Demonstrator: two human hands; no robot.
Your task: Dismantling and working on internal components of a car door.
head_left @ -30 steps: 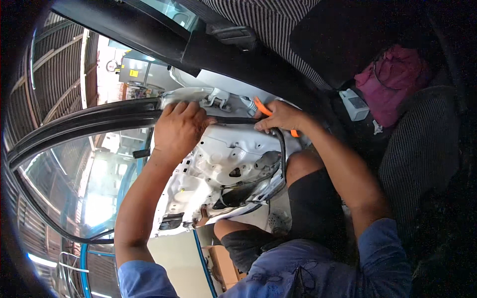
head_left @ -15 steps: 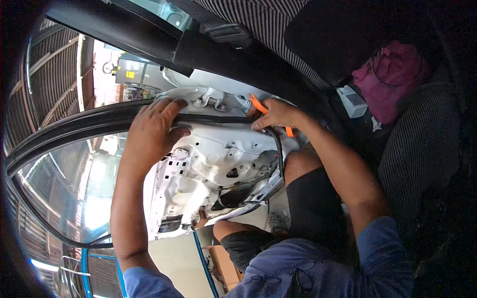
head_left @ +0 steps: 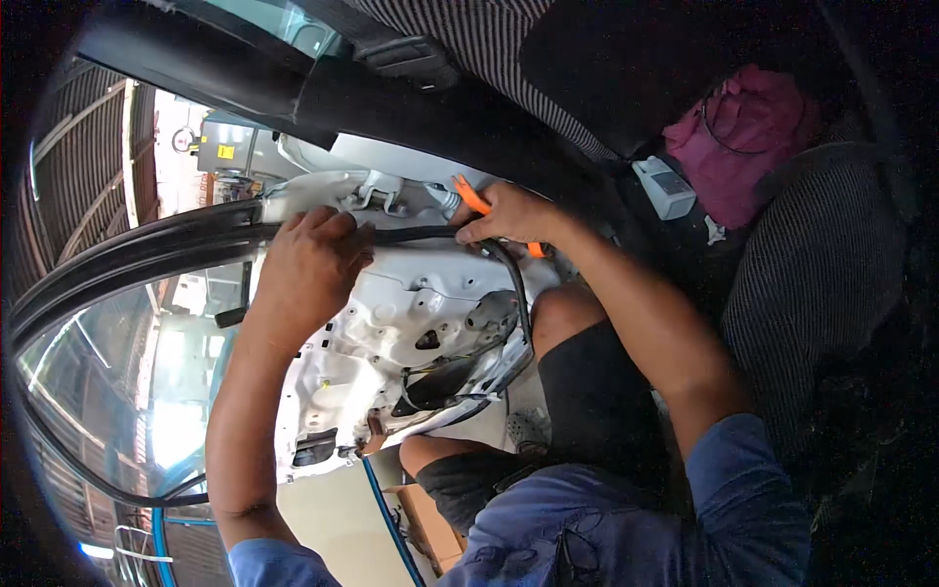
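Observation:
A car door with its inner panel bare, a white metal door shell (head_left: 391, 293), stands open before me. Along its top edge runs a black rubber weatherstrip (head_left: 416, 234), which bends down the door's right side. My left hand (head_left: 311, 269) has its fingers curled over the strip near the window frame (head_left: 147, 245), and they hide the part they grip. Farther right, my right hand (head_left: 518, 215) holds an orange plastic pry tool (head_left: 470, 195) in its palm. Its thumb and fingertips rest on the strip at the bend.
Striped car seats (head_left: 822, 264) are at the right. A white box-shaped thing (head_left: 665, 189) lies beside a pink cloth (head_left: 748, 137). The dark door pillar (head_left: 391, 117) crosses above my hands. My knees (head_left: 567, 318) are close below the door; a cardboard box (head_left: 430, 519) is beneath.
My left hand has slid right along the strip, and its spread fingers have curled in. My right hand stays at the bend with the orange tool. The whole view has shifted slightly.

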